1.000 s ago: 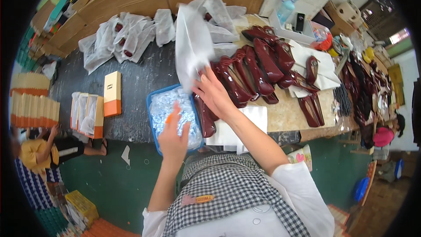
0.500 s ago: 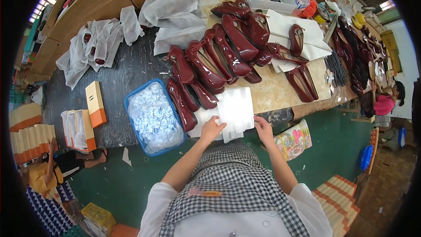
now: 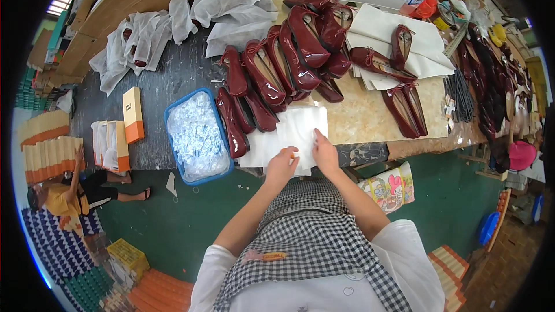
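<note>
In front of me at the table's near edge lie thin white sheets [image 3: 303,124], one over another. My left hand [image 3: 282,166] is closed at their near edge, its fingers bent and the thumb toward the middle. On the right side of the top sheet, my right hand [image 3: 325,153] pinches the border between thumb and fingers. Just beyond the sheets is a heap of dark red patent ballet flats [image 3: 263,75] with small bows. One red shoe [image 3: 232,130] rests against the left end of the sheets.
A blue basket [image 3: 167,133] of small clear packets stands left. Farther left are an open shoe box [image 3: 110,147], a lidded box [image 3: 132,115] and white bags [image 3: 136,46] with shoes inside. More flats [image 3: 404,110] and white paper [image 3: 430,60] lie right. A person [image 3: 69,193] is at the left.
My right hand has moved left and inward onto the top sheet from its right corner. My left hand has shifted slightly right. The view has tilted a little.
</note>
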